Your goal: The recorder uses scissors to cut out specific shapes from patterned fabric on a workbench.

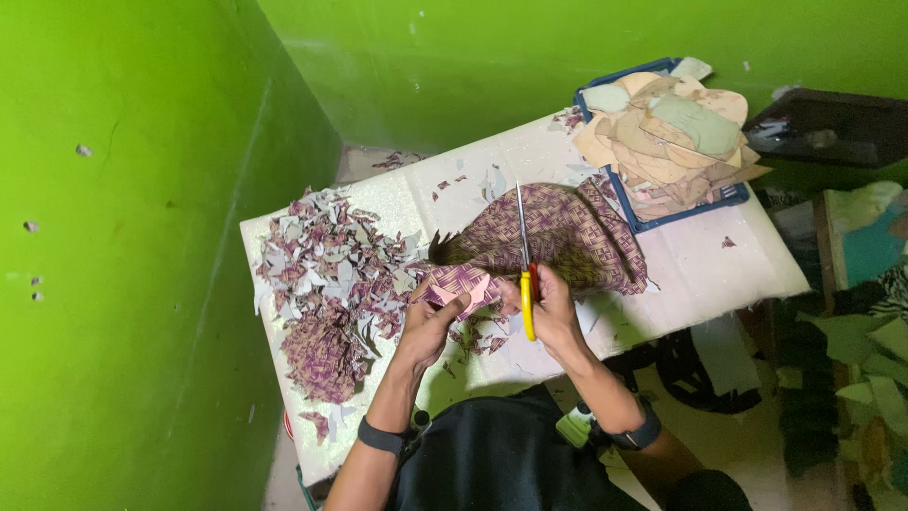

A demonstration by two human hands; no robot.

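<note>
- holding the scissors [525, 270] in our right hand [553, 317], we have our fingers wrapped tight around the yellow and red handles. the long blades point away from us, up over the purple patterned cloth [567, 232].
- our left hand [430, 326] has its fingers pinched shut on a small piece of cloth [459, 284], right next to the scissors. we think the blades could nip those fingers if they slide too close.
- the big cloth lies bunched up in the middle of the white surface [700, 265]. a fold we cannot see might get caught in the cut, and then the shape could come out wrong.
- the pile of scraps [326, 284] sits just beside our left hand. our arm could bump it and push bits off the edge onto the floor.
- the blue tray [653, 222] full of tan cut shapes [667, 132] sits near the far corner. a tug on the cloth, which touches it, could shake that stack loose.
- the light is a bit dim, so we might miss the line we want to follow.
</note>
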